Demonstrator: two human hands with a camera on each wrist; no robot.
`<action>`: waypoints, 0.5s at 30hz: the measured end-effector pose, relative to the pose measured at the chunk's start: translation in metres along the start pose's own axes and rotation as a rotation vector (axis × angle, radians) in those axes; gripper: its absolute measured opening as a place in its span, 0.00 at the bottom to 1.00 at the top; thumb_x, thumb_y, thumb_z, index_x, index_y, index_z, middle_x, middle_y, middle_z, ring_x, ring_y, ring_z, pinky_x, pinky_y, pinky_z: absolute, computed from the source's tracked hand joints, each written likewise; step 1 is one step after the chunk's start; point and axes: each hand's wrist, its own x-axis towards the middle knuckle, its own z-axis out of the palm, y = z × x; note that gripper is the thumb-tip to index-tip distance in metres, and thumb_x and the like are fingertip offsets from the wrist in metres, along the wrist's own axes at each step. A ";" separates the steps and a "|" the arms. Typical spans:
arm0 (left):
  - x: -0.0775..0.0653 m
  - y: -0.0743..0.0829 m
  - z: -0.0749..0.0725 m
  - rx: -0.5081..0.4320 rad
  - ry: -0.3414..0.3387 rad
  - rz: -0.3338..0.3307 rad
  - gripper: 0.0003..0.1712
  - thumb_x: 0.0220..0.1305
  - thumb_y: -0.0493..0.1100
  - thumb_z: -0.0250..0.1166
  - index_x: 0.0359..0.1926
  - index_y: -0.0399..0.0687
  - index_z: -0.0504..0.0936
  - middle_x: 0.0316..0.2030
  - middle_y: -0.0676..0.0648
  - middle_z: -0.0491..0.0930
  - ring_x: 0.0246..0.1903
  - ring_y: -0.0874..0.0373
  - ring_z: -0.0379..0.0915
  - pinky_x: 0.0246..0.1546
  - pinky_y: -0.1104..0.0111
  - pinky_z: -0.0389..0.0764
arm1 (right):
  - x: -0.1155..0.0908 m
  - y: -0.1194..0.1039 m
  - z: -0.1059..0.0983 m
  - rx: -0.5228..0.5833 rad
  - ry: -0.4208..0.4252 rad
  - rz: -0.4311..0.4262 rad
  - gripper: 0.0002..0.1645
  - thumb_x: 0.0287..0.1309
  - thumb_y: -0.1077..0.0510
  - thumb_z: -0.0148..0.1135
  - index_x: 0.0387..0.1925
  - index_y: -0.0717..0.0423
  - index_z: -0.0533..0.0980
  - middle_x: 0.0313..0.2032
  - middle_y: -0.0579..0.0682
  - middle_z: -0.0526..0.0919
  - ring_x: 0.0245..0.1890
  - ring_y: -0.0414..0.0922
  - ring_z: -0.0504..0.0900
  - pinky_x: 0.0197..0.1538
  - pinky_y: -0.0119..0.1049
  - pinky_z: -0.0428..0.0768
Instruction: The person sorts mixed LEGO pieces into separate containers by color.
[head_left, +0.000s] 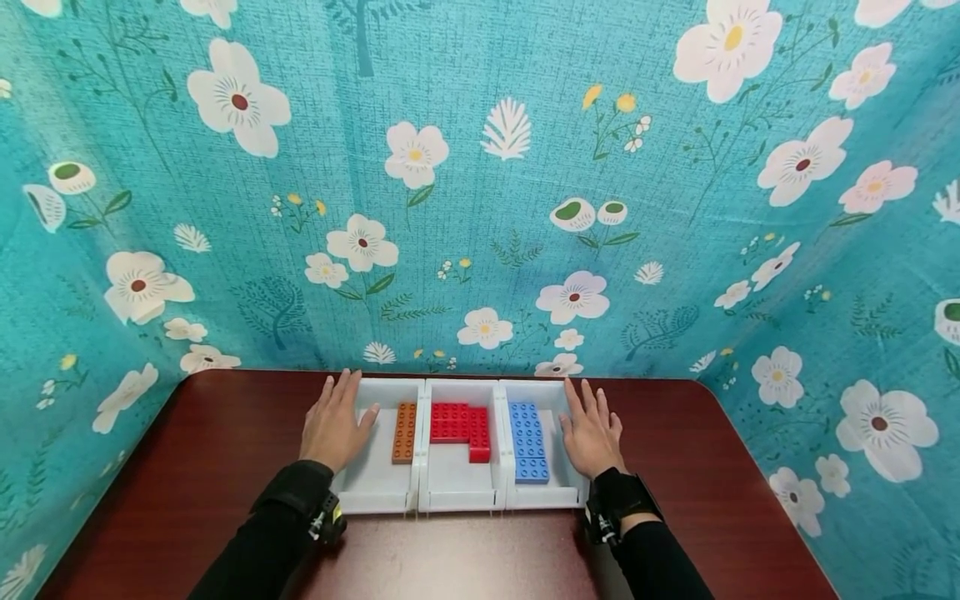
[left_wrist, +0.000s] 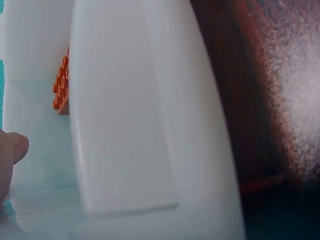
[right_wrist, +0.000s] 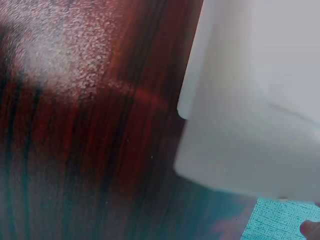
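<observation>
Three white bins stand side by side on the table. An orange toy brick (head_left: 403, 433) lies against the right wall of the left bin (head_left: 375, 502). Red bricks (head_left: 450, 422) are in the back of the middle bin (head_left: 461, 500), and blue bricks (head_left: 528, 437) line the left side of the right bin (head_left: 551, 497). My left hand (head_left: 333, 425) rests along the left bin's outer side, fingers extended, thumb over the rim. On the opposite end, my right hand (head_left: 592, 433) lies along the right bin's side with fingers extended. Neither hand holds a brick.
A dark reddish-brown table (head_left: 442, 558) carries the bins. Behind it and at both sides hangs a teal flowered cloth (head_left: 480, 242). Each wrist wears a black band, with a small camera (head_left: 327, 521) visible on the left one.
</observation>
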 end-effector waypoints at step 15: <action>-0.005 -0.001 -0.003 -0.017 -0.028 0.001 0.40 0.74 0.49 0.60 0.77 0.35 0.56 0.75 0.30 0.53 0.75 0.32 0.43 0.69 0.34 0.55 | -0.012 -0.001 0.002 0.030 0.012 -0.022 0.37 0.78 0.56 0.46 0.80 0.59 0.48 0.78 0.61 0.52 0.77 0.66 0.40 0.69 0.74 0.45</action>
